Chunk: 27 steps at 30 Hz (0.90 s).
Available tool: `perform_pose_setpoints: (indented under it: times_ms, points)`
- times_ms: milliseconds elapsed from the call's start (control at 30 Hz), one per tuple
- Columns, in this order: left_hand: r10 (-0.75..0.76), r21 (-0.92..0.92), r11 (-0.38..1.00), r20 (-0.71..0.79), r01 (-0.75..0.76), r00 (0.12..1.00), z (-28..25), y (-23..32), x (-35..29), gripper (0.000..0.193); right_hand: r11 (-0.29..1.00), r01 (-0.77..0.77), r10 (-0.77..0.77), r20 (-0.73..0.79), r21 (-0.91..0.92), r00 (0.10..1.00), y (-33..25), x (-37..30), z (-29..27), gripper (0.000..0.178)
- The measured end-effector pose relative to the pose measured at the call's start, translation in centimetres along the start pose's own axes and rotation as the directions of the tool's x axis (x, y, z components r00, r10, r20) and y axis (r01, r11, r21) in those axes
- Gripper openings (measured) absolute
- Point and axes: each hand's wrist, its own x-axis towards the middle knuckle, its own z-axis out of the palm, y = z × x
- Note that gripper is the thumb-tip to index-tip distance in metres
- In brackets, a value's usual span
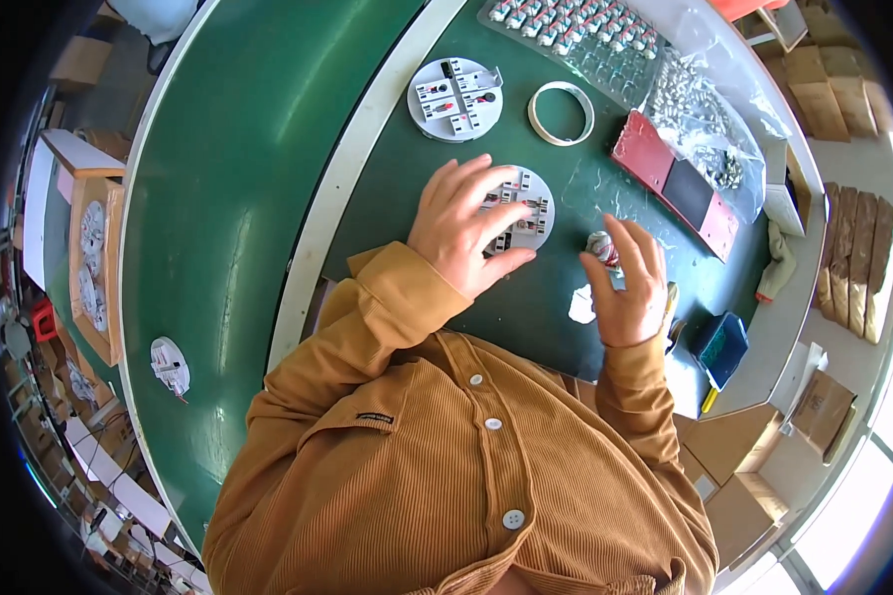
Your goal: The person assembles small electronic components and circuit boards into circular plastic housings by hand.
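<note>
My left hand (pixel 463 223) reaches over a round white disc (pixel 537 188) fitted with small black and red parts. Its fingers are spread, and the fingertips rest on or just above the disc's face. To the right, my right hand (pixel 633 288) has its thumb and forefinger around a small roundish silver-and-red part (pixel 601 246). The other fingers of that hand are loosely bent. A crumpled white scrap (pixel 581 305) lies beside the right thumb. A second white disc (pixel 455 99) with similar parts sits farther off, next to a cream-coloured ring (pixel 561 113).
A clear tray (pixel 575 50) of small silver-and-red parts lies at the back, beside a plastic bag (pixel 704 109) of metal pieces. A red-and-black bar (pixel 675 183) crosses the right side. A dark bin (pixel 721 349) stands near right. On the left, a green belt (pixel 238 248) carries another disc (pixel 170 366).
</note>
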Motion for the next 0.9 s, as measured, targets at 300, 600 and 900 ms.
perform_pose_setpoints:
  times_ms: [300,600,900]
  points:
    - [-0.107,-0.137,0.985,0.02,0.109,0.994,2.9,-1.0,-0.9,0.018,0.991,-0.066,0.071,-0.043,0.113,0.997,4.6,-1.7,1.2,0.039]
    - [-0.152,-0.16,0.975,0.02,0.153,0.988,2.5,-0.8,-0.8,0.026,0.969,0.032,-0.068,0.141,0.243,0.988,-2.1,1.5,3.0,0.036]
    - [-0.12,-0.16,0.98,-0.009,0.117,0.993,2.7,-1.0,-1.1,0.046,0.993,-0.035,0.002,0.274,0.117,0.962,-3.8,2.4,2.8,0.035]
